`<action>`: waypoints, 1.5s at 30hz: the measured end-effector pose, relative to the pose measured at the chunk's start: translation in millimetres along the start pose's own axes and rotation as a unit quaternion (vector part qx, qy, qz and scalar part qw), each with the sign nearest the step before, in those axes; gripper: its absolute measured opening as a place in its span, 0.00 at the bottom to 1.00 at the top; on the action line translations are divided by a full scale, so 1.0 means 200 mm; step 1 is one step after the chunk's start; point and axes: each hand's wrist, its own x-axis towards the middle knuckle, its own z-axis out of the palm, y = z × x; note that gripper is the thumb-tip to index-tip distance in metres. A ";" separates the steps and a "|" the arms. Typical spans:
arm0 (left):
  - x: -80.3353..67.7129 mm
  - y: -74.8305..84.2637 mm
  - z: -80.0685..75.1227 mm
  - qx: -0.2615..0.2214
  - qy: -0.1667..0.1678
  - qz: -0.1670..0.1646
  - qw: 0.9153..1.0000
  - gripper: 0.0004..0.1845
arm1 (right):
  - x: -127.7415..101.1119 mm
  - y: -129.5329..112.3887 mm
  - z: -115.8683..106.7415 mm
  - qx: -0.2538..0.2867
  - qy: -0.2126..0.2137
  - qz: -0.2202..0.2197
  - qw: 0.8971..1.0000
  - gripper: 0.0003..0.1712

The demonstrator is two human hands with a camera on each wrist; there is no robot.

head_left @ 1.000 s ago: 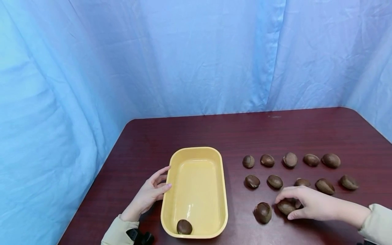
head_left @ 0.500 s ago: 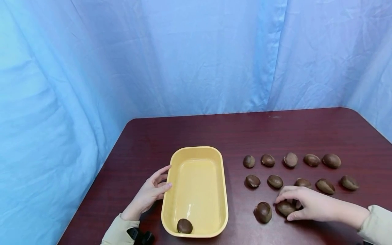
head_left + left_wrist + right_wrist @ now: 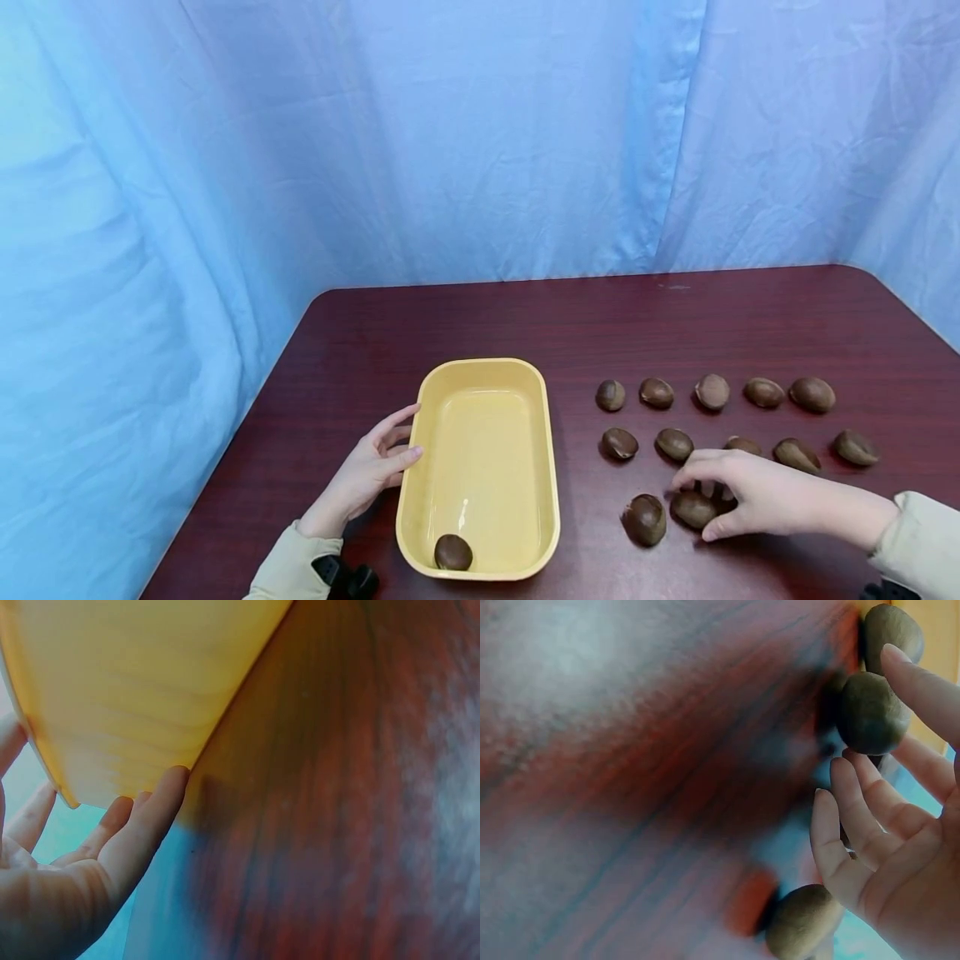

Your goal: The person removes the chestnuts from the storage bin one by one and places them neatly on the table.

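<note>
A yellow plastic box (image 3: pixel 551 467) stands left of centre on the table, one brown chestnut (image 3: pixel 453 552) lying in its near end. Beside its left wall is my left hand (image 3: pixel 366 475), thumb and index fingertips right at the rim. In the left wrist view the other fingers reach, fairly straight, to the outer wall. My right hand (image 3: pixel 765 492) pinches a chestnut (image 3: pixel 693 510) low over the table, between thumb and index finger. The right wrist view shows its thumb across that chestnut (image 3: pixel 874 712), the remaining fingers spread below. Another chestnut (image 3: pixel 643 521) lies just left of it.
Two rows of chestnuts lie beyond my right hand, the far row including a chestnut (image 3: pixel 711 392) and the nearer row a chestnut (image 3: pixel 797 455). My right hand partly covers a chestnut (image 3: pixel 742 444). A blue curtain (image 3: pixel 480 167) hangs behind the dark red table (image 3: pixel 450 325).
The chestnut at my right hand has shifted slightly left, and that hand a little with it. My left hand and the box look the same.
</note>
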 end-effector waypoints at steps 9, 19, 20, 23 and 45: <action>0.00 0.00 0.00 -0.002 -0.001 0.000 1.000 0.39 | 0.07 -0.06 -0.11 -0.023 -0.009 0.010 1.000 0.22; 0.00 0.00 0.00 -0.002 -0.004 -0.001 1.000 0.39 | 0.19 -0.15 -0.22 -0.075 0.019 -0.014 0.997 0.20; 0.00 0.00 0.00 -0.003 -0.005 -0.001 1.000 0.39 | 0.21 -0.16 -0.23 -0.077 0.020 -0.013 0.997 0.20; 0.00 0.00 0.00 -0.004 -0.005 -0.003 1.000 0.39 | 0.26 -0.19 -0.26 -0.087 0.023 -0.002 0.996 0.20; 0.00 0.01 0.01 0.000 -0.001 -0.004 1.000 0.39 | 0.82 -0.49 -0.32 -0.071 0.032 -0.002 0.997 0.20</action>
